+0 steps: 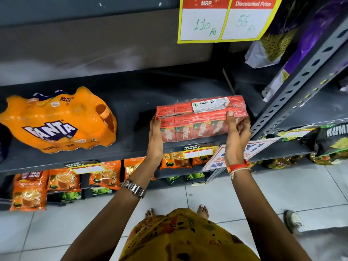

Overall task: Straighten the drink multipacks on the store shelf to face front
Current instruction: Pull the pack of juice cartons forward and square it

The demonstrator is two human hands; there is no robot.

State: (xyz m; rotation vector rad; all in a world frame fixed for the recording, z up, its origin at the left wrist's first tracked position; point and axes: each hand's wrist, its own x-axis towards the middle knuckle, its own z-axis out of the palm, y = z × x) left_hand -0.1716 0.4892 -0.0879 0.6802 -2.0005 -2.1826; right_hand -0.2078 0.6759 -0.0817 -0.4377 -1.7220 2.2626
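A red shrink-wrapped Maaza carton multipack (199, 119) sits at the front edge of the dark grey shelf (131, 147), its printed side facing me. My left hand (155, 136) grips its left end. My right hand (236, 134) holds its right end, thumb on the top. An orange Fanta bottle multipack (58, 119) lies further left on the same shelf, tilted, with its logo slanting up to the right and neither hand on it.
A yellow price card (226, 19) hangs from the shelf above. Tea packets (64, 181) fill the shelves below. A slotted grey upright (301, 78) and snack bags (278, 40) stand to the right. Someone's shoe (293, 220) rests on the tiled floor.
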